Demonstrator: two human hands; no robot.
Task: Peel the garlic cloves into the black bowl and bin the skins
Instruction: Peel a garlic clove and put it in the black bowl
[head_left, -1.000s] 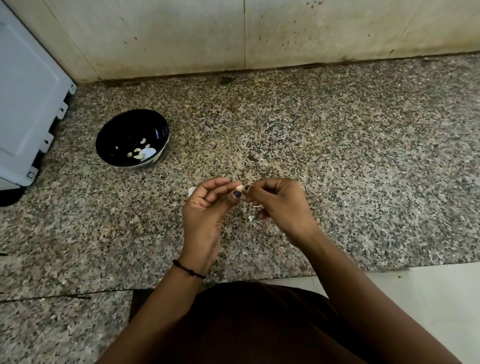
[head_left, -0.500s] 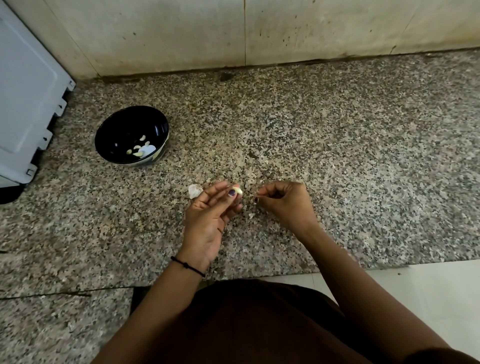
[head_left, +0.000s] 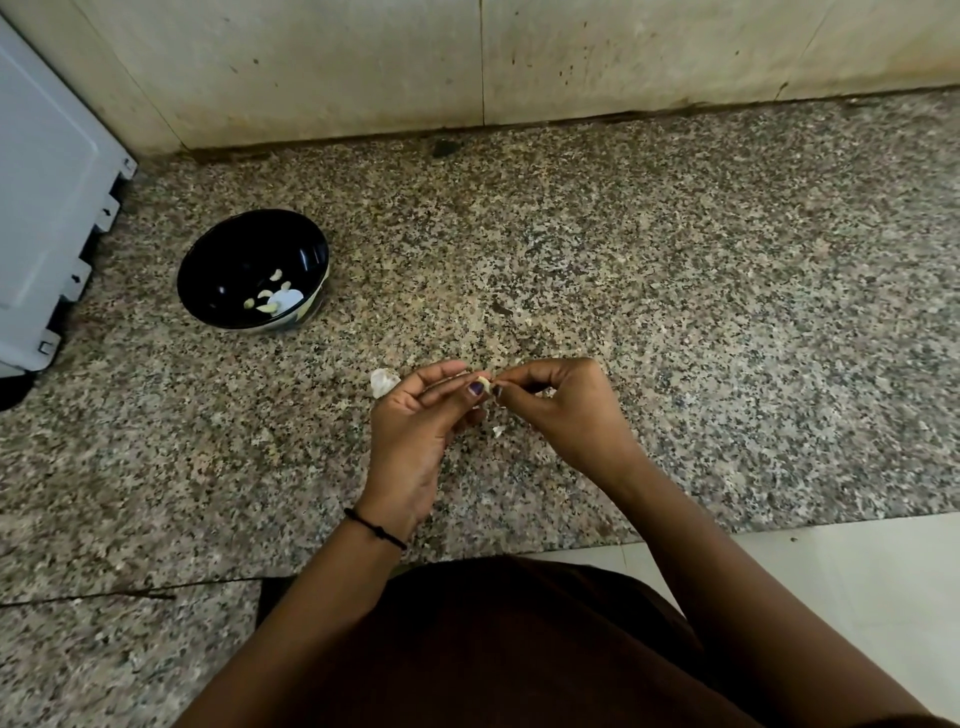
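Left hand (head_left: 415, 431) pinches clove (head_left: 484, 383) steady; right hand (head_left: 561, 410) pinches its tip, likely stripping skin. Bowl (head_left: 228, 260) near counter's left edge.

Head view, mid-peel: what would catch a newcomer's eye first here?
First, the left hand and right hand meet mid-counter, pinching one small garlic clove between them. Next, the black bowl sits far left on the granite counter, with a few peeled cloves inside. A loose garlic piece lies just left of the left hand.
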